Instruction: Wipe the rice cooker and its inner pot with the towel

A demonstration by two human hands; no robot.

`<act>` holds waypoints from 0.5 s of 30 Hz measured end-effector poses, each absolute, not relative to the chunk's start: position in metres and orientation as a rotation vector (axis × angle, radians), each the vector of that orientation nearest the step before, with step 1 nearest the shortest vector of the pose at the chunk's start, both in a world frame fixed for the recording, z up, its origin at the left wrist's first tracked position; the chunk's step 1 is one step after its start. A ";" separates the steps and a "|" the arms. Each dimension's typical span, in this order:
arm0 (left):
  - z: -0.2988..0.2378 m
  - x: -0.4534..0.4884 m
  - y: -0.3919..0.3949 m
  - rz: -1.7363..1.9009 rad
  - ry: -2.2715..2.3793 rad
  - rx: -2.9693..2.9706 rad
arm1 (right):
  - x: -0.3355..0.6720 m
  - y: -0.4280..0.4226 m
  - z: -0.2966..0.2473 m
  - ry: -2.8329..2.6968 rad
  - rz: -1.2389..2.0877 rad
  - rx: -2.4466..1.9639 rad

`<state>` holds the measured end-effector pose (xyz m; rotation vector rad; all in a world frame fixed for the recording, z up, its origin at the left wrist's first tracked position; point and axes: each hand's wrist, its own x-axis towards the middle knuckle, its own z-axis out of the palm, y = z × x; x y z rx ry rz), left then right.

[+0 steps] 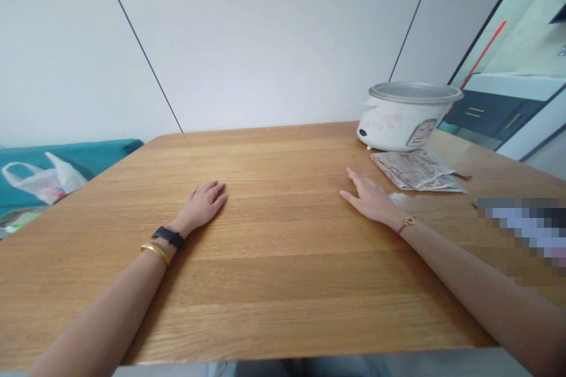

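My left hand [202, 206] lies flat, palm down, on the wooden table [274, 283], fingers stretched out and holding nothing. A black band and a gold bangle circle that wrist. My right hand [370, 197] also rests flat on the table, fingers spread and empty, with a red string bracelet on the wrist. It sits just left of a patterned folded cloth [415, 169]. Beyond the cloth, a white rice cooker [404, 118] without a lid stands at the table's far right.
A white wall runs behind the table. At the left, a white plastic bag [42, 182] lies on a teal surface [92, 156]. A blurred-out object [526, 230] sits at the table's right edge. A glass door and dark cabinets show at far right.
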<state>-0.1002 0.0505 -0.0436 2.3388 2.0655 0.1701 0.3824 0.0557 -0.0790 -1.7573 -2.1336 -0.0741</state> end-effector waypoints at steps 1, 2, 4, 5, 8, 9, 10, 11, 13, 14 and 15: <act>-0.044 -0.100 0.051 0.174 2.070 2.334 | 0.383 0.056 -0.079 -2.152 -0.075 -1.751; -0.044 -0.100 0.050 0.184 2.076 2.327 | 0.383 0.056 -0.079 -2.177 -0.078 -1.745; -0.044 -0.101 0.050 0.207 2.087 2.314 | 0.384 0.057 -0.080 -2.223 -0.084 -1.737; -0.045 -0.101 0.050 0.214 2.086 2.315 | 0.384 0.057 -0.080 -2.227 -0.086 -1.740; -0.045 -0.102 0.051 0.199 2.056 2.348 | 0.383 0.056 -0.080 -2.177 -0.083 -1.754; -0.045 -0.102 0.051 0.191 2.053 2.353 | 0.383 0.056 -0.080 -2.157 -0.078 -1.752; -0.045 -0.102 0.051 0.187 2.053 2.355 | 0.383 0.056 -0.079 -2.141 -0.071 -1.745; -0.044 -0.102 0.051 0.187 2.055 2.353 | 0.383 0.056 -0.079 -2.135 -0.065 -1.737; -0.044 -0.100 0.051 0.197 2.068 2.340 | 0.383 0.056 -0.079 -2.153 -0.062 -1.729; -0.044 -0.100 0.051 0.199 2.076 2.330 | 0.384 0.057 -0.079 -2.174 -0.065 -1.733; -0.044 -0.100 0.050 0.199 2.082 2.320 | 0.384 0.058 -0.080 -2.197 -0.070 -1.739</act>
